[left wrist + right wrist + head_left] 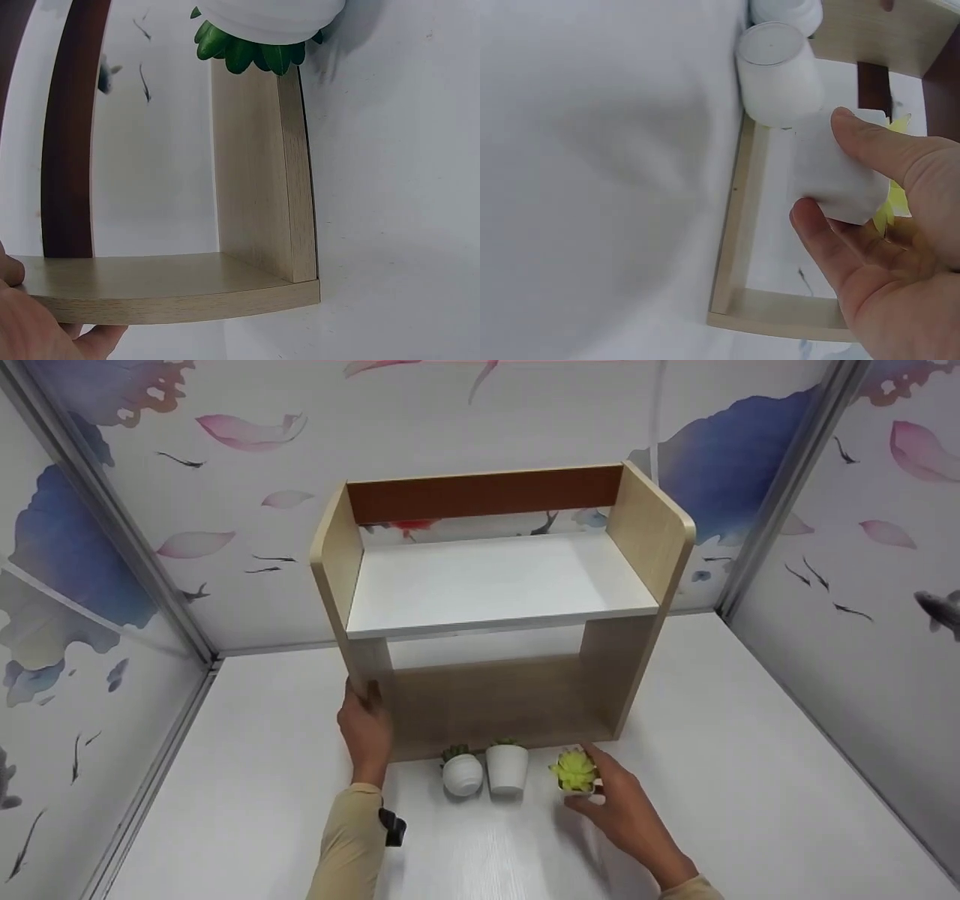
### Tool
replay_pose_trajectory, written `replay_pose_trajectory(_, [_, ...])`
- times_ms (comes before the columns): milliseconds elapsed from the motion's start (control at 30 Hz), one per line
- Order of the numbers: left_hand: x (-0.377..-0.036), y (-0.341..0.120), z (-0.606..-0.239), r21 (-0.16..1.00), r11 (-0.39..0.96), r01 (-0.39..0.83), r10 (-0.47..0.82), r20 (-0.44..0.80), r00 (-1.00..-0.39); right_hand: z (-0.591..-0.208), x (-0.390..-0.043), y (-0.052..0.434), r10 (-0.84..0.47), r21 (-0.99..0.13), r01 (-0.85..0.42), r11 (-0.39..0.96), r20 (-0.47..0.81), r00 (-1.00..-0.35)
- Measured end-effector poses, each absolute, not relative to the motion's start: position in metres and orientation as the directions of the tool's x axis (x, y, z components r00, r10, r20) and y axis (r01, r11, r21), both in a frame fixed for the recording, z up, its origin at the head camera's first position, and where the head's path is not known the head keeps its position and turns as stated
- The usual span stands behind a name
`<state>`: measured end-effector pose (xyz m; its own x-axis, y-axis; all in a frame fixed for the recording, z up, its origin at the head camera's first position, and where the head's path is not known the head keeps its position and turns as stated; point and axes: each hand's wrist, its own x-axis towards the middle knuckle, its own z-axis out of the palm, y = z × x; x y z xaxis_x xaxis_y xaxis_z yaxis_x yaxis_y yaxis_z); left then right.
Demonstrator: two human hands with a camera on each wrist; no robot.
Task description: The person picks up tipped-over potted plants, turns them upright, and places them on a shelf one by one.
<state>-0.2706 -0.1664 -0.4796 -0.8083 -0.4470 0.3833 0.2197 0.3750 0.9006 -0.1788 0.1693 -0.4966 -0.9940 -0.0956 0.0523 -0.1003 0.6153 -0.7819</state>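
Note:
A small two-tier wooden shelf (487, 581) with a white upper board stands on the white table. My left hand (366, 739) grips the lower front of its left side panel (165, 289), thumb on one face and fingers on the other in the left wrist view. In front of the shelf, my right hand (634, 814) holds a yellow-green succulent (575, 771). Thumb and fingers pinch its white pot (840, 169), which appears raised off the table. Left of it, a round white pot (462, 775) and a tapered white pot (507, 769) lie tipped, their green plants toward the shelf.
Patterned white wall panels (480, 427) enclose the table (750, 780) at the back and both sides, with metal posts (780, 480) in the corners. A brown back rail (487, 493) crosses the top of the shelf. A black strap device (391, 826) sits at the left wrist.

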Motion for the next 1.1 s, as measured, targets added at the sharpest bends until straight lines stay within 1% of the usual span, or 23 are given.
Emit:
replay_pose_trajectory(300, [-0.269, -0.166, -0.481, 0.898, 0.377, 0.226, -0.446, 0.390, -0.806, -0.470, -0.165, 0.173, -0.120, -0.770, -0.182, 0.612, 0.137, -0.983])
replay_pose_trajectory(533, [-0.269, -0.166, -0.480, 0.908, 0.368, 0.203, -0.448, 0.364, -0.817, -0.446, -0.157, 0.173, -0.117, -0.745, -0.182, 0.642, 0.140, -0.983])
replay_pose_trajectory(700, [-0.270, -0.167, -0.481, 0.903, 0.370, 0.219, -0.453, 0.381, -0.806, -0.429, -0.149, 0.173, -0.127, -0.745, -0.203, 0.635, 0.159, -0.979])
replay_pose_trajectory(967, [-0.269, -0.167, -0.480, 0.910, 0.351, 0.222, -0.439, 0.369, -0.819, -0.408, -0.140, 0.173, -0.138, -0.732, -0.293, 0.615, 0.266, -0.954])
replay_pose_trajectory(1100, [-0.270, -0.167, -0.480, 0.905, 0.356, 0.232, -0.438, 0.381, -0.814, -0.398, -0.137, 0.173, -0.133, -0.737, -0.316, 0.597, 0.298, -0.945])
